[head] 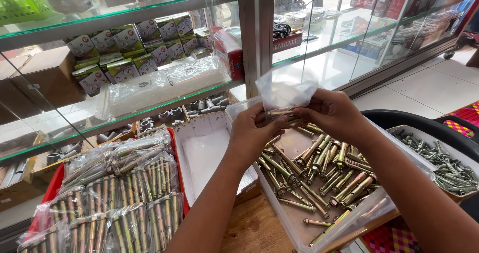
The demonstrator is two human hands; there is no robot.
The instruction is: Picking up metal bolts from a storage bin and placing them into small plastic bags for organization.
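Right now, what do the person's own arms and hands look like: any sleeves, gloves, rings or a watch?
Both arms are bare as far as the view reaches: no sleeves show. The left hand and right hand wear no gloves. No ring, watch or bracelet shows on the fingers or wrists in view. Nothing is taped, strapped or marked on either forearm.

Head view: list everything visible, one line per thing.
clear plastic bag: one, clear, held up in both hands, bolts inside
loose anchor bolts: many, brass-yellow, in tray at centre
clear tray: one, under the loose bolts
bagged bolts: many packs, in red tray at left
white box: one, open, between the trays
grey screws: many, in box at right
small boxes: many, green-white, on glass shelf
left hand: pinching the bag
right hand: pinching the bag
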